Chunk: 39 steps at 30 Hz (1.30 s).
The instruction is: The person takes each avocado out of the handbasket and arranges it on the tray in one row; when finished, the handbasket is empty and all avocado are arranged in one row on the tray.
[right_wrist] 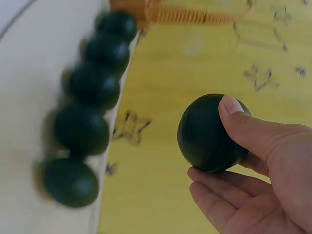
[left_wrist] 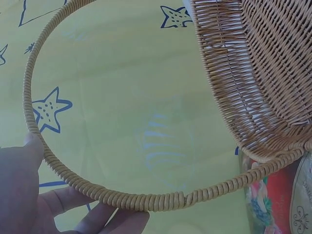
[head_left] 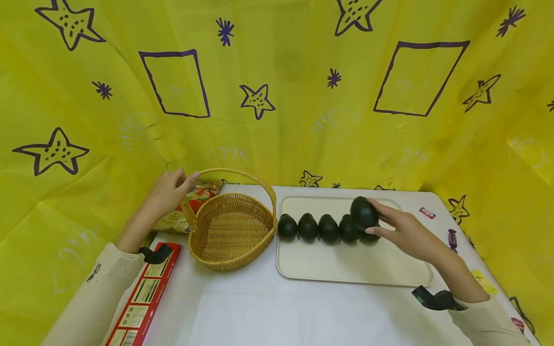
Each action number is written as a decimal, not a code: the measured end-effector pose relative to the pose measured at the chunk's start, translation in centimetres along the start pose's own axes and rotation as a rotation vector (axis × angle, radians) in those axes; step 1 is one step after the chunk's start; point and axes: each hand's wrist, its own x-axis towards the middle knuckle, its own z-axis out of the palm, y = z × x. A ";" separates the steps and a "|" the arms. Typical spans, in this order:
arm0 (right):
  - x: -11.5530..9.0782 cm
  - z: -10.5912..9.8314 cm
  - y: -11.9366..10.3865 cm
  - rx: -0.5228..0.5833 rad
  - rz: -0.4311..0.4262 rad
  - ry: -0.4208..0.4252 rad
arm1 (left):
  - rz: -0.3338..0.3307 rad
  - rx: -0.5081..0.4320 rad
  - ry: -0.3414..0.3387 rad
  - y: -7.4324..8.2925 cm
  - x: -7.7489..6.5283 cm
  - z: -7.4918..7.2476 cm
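Note:
At the left of the head view, my left hand holds the handle of a wicker basket. In the left wrist view the thumb lies on one side of the wrapped handle and the fingertips on the other. Nothing lies inside the basket. My right hand grips a dark green avocado between thumb and fingers, raised over the right end of a row of avocados. That row runs across a cream tray to the basket's right. The right wrist view shows the held avocado apart from the others.
A long red box lies by the left forearm. Colourful food packets stand behind the basket's left side. Small wrapped sweets lie along the table's right edge. A yellow printed cloth hangs behind the white table.

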 end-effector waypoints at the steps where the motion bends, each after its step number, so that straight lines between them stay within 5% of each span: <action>1: -0.3 -0.5 1.0 -0.007 0.032 -0.002 | -0.002 0.000 0.001 0.0 0.0 0.0; 7: -1.3 -2.2 6.5 -0.046 0.204 -0.069 | -0.010 0.001 0.000 -0.1 -0.2 -0.1; 16: -2.3 -0.4 12.2 -0.087 0.295 -0.112 | -0.024 0.013 0.005 -0.1 -0.5 -0.2; 26: -3.1 1.4 13.1 -0.092 0.246 -0.099 | -0.034 0.015 0.023 0.0 -0.8 0.1; 39: -3.9 1.4 12.7 -0.137 0.306 -0.081 | -0.114 -0.073 0.091 1.2 -2.2 0.5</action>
